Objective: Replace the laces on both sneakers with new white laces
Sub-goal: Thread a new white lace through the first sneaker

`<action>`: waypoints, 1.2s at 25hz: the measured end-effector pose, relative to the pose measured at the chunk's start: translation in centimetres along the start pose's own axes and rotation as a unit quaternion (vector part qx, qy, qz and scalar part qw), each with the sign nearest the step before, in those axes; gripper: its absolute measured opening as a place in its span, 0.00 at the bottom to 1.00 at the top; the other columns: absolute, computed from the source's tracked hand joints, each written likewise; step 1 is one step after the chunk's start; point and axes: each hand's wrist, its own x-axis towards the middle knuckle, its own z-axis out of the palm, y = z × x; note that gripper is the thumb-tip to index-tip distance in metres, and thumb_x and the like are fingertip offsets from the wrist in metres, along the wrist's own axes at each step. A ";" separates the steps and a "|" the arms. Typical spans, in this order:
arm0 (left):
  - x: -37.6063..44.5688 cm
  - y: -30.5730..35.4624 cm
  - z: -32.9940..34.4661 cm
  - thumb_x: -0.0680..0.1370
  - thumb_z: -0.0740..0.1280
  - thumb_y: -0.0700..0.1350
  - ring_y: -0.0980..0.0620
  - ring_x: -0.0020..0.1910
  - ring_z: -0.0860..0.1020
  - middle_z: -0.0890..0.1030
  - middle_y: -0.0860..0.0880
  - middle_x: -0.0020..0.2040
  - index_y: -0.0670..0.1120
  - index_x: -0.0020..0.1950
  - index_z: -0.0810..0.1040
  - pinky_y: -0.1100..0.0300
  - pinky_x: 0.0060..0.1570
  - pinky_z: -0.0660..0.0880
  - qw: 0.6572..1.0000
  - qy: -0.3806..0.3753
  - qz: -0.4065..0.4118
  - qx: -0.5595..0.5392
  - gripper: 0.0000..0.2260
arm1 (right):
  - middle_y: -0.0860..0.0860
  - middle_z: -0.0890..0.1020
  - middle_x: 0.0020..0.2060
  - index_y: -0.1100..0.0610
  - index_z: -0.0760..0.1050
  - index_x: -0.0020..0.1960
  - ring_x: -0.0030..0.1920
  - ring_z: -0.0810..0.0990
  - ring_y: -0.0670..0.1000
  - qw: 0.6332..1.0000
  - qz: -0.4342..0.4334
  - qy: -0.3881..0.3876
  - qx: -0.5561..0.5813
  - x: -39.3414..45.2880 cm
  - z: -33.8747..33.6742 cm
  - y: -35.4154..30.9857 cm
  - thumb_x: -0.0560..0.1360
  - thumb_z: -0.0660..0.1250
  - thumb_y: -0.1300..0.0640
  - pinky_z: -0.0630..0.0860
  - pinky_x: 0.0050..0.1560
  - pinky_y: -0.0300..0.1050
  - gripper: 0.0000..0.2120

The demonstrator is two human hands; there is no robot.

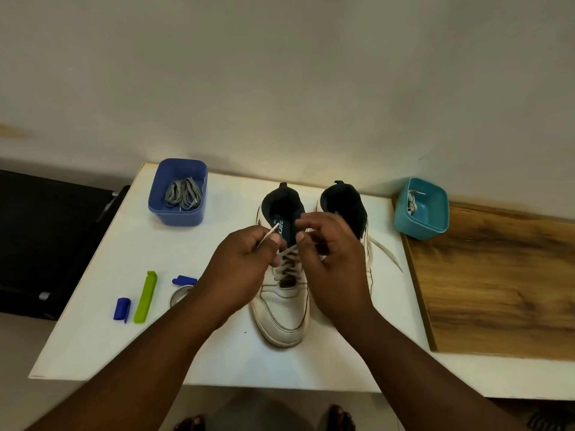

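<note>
Sneakers stand side by side mid-counter (93,337), toes toward the person, probably so the eyelets face up for threading. Left of the left sneaker (281,309): blue clip (122,308), green clip (145,297), and farther back a blue tub (179,217) holding grey laces (184,194). Left hand (245,259) pinches the white lace (270,234) tip, fingers curled round it. Right hand (329,253) curls over the sneaker's tongue; its hold cannot be told. Right sneaker (345,206) lies partly hidden behind this hand. Teal tub (435,219), far right, holds another white lace.

sneakers (281,309) mid-table (93,337) | tub of laces (177,194) behind left | second tub (421,209) behind right | clips (145,297) front left
</note>
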 end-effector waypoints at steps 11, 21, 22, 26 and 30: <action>1.9 -2.3 0.9 0.82 0.66 0.49 0.58 0.53 0.78 0.83 0.51 0.57 0.52 0.63 0.83 0.72 0.51 0.69 0.973 0.136 0.106 0.156 0.12 | 0.41 0.81 0.41 0.47 0.79 0.49 0.42 0.79 0.41 0.967 0.154 -0.011 -0.202 -0.1 0.7 2.1 0.77 0.69 0.40 0.74 0.40 0.42 0.11; 2.3 -2.5 2.7 0.81 0.66 0.52 0.48 0.61 0.73 0.81 0.53 0.55 0.58 0.55 0.80 0.50 0.57 0.61 0.904 0.191 0.131 0.360 0.05 | 0.50 0.85 0.33 0.52 0.85 0.42 0.34 0.81 0.47 0.965 0.253 -0.012 0.073 -0.2 1.4 2.8 0.77 0.71 0.58 0.80 0.41 0.50 0.06; 2.4 -2.6 2.8 0.81 0.65 0.52 0.48 0.61 0.73 0.81 0.54 0.55 0.58 0.55 0.80 0.49 0.59 0.62 0.898 0.191 0.133 0.372 0.05 | 0.50 0.84 0.33 0.52 0.85 0.42 0.34 0.80 0.47 0.965 0.252 -0.013 0.072 -0.2 1.4 2.8 0.77 0.71 0.57 0.80 0.40 0.51 0.06; 2.5 -2.6 3.0 0.81 0.65 0.52 0.47 0.62 0.74 0.82 0.52 0.55 0.56 0.56 0.81 0.46 0.61 0.61 0.884 0.195 0.145 0.400 0.06 | 0.50 0.84 0.33 0.50 0.84 0.42 0.34 0.80 0.48 0.967 0.243 -0.018 0.077 -0.2 1.5 3.0 0.74 0.70 0.53 0.81 0.42 0.55 0.05; 2.6 -2.8 3.1 0.82 0.64 0.53 0.47 0.64 0.74 0.81 0.52 0.58 0.56 0.57 0.81 0.47 0.62 0.59 0.886 0.192 0.138 0.399 0.08 | 0.47 0.84 0.33 0.49 0.84 0.43 0.35 0.81 0.47 0.970 0.232 -0.031 0.063 -0.3 1.4 3.2 0.73 0.70 0.48 0.81 0.43 0.54 0.06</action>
